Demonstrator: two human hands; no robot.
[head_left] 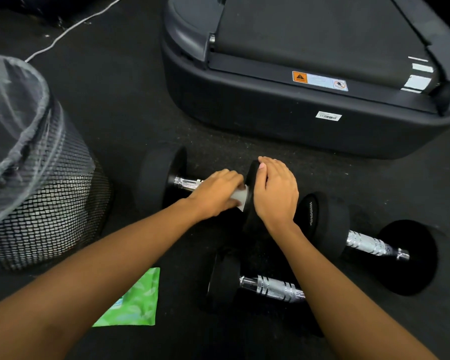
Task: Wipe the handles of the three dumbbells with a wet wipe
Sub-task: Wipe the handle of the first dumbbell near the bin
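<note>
Status: left hand (216,194) is curled over the handle of the far dumbbell (161,178), gripping a white wet wipe (239,197) up against its right head. Right hand (276,193) lies palm-down on that head, fingers loosely draped, gripping nothing. Right dumbbell (369,245) and near dumbbell (273,288) lie untouched on the black floor (130,120), chrome handles showing. Green wipes pack (135,300) near left, mesh bin (44,198) w/ liner at left, treadmill (270,120) far side.

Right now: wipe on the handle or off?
On. The left hand holds the white wipe against the far dumbbell's handle; the right hand rests on its head.
</note>
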